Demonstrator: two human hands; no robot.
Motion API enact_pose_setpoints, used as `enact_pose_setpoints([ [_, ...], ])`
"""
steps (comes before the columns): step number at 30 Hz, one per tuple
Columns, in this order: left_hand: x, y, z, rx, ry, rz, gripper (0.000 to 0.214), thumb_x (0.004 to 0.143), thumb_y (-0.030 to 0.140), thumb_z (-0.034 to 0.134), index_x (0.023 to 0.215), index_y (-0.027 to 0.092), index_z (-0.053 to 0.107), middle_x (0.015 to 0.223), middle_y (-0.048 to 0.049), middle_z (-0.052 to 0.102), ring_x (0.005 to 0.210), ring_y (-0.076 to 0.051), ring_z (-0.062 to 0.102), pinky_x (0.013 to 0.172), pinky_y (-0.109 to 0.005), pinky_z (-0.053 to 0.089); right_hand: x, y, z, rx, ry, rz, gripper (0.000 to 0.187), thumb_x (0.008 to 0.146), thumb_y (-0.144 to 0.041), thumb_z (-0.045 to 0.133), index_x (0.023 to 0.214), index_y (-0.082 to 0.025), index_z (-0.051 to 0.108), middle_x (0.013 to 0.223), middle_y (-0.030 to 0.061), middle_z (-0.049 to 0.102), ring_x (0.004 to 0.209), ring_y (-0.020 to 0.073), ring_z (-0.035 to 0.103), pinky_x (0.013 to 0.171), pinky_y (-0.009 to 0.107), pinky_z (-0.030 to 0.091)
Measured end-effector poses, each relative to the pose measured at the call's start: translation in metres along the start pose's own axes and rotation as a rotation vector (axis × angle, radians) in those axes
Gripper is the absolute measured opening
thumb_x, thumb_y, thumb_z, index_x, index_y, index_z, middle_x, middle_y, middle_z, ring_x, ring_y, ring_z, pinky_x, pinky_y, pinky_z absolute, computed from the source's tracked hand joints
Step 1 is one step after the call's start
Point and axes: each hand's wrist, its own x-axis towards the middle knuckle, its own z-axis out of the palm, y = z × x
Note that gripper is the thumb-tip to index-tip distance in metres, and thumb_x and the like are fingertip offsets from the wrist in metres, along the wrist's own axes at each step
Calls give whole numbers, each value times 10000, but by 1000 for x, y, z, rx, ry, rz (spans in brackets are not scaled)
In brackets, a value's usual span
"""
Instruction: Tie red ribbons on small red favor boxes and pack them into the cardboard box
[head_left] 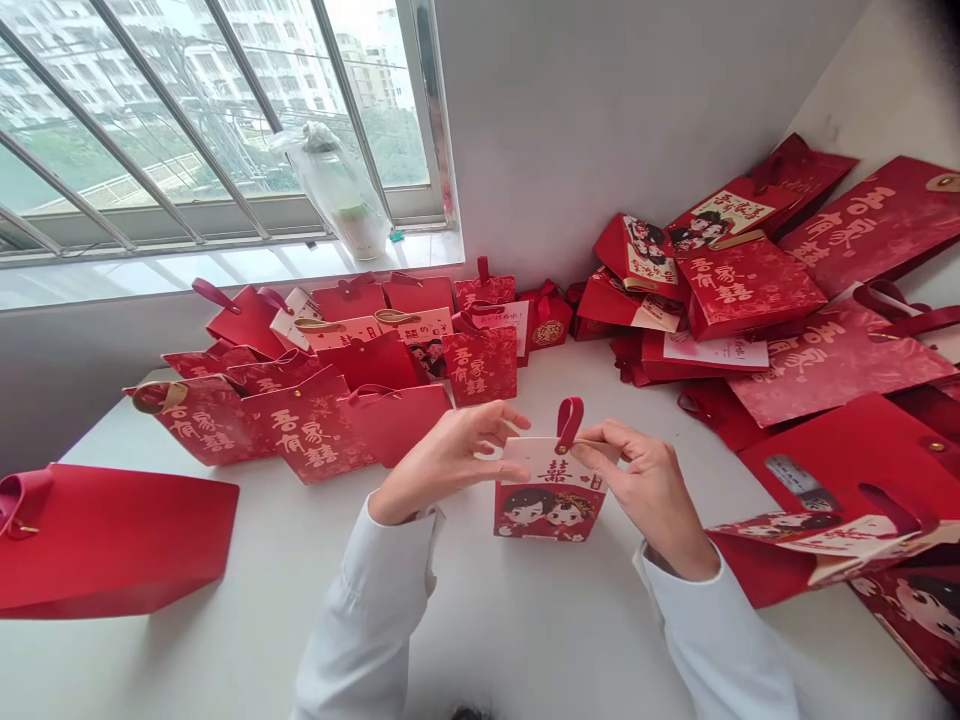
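A small red and pink gift box stands upright on the white table in front of me, with two cartoon figures and a double-happiness character on its front. From its top rises a dark red loop handle fixed by a gold stud. My right hand pinches the box's upper right edge between thumb and fingers. At the upper left corner is my left hand, its thumb by the front and its fingers spread apart above. Whether the left thumb presses on the box I cannot tell.
Rows of red gift bags stand at the back left. A large red bag is at the near left. Piled boxes and bags fill the right side. A cup in a plastic bag sits on the sill by the barred window.
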Motion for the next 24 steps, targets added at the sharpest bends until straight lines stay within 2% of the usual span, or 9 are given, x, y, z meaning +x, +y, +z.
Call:
enact_pose_setpoints([
  [3, 1, -1, -3, -63, -44, -44, 248, 747, 330, 697, 897, 142, 637, 835, -40, 676, 775, -155, 618, 712, -234, 476, 0, 3, -4, 24, 26, 7, 175, 834, -333, 593, 721, -214, 655, 705, -27, 605, 655, 131, 529, 627, 222, 380],
  [7, 4, 0, -1, -177, -99, -55, 228, 771, 363, 660, 802, 137, 640, 788, -30, 660, 740, -139, 591, 686, -228, 456, -1, 10, -9, 151, -41, 110, 234, 821, -413, 593, 749, -199, 655, 648, -15, 588, 609, 141, 522, 577, 231, 393],
  [11, 3, 5, 1, -156, -131, -50, 249, 827, 372, 583, 812, 131, 641, 792, -32, 636, 743, -133, 566, 708, -238, 442, -2, 15, -12, 260, -112, 186, 284, 821, -460, 574, 794, -186, 645, 643, -3, 593, 578, 147, 523, 538, 236, 405],
  [14, 2, 6, 6, -84, -83, -24, 313, 852, 423, 534, 847, 129, 643, 799, -38, 622, 776, -150, 558, 716, -247, 443, -2, 14, -15, 183, -57, 149, 276, 817, -447, 578, 770, -186, 657, 649, 0, 603, 603, 149, 527, 556, 234, 403],
  [18, 6, 5, 13, 38, 26, -14, 311, 805, 439, 602, 770, 130, 619, 683, 9, 532, 648, -102, 462, 580, -201, 371, -1, 11, -18, 112, -23, 93, 251, 813, -421, 592, 747, -192, 671, 652, -6, 607, 627, 148, 533, 575, 232, 394],
  [20, 7, 6, 15, 74, 52, -19, 326, 795, 442, 613, 704, 129, 600, 640, 25, 479, 608, -87, 410, 548, -196, 335, -1, 12, -19, 173, -61, 107, 264, 808, -436, 606, 753, -187, 672, 634, -10, 596, 603, 143, 527, 561, 232, 393],
  [24, 5, 12, 14, -35, -28, -45, 321, 811, 431, 597, 704, 129, 599, 659, 8, 515, 631, -100, 459, 597, -218, 373, -1, 20, -23, 438, -212, 178, 310, 779, -485, 652, 795, -175, 667, 658, -5, 610, 602, 140, 542, 572, 239, 422],
])
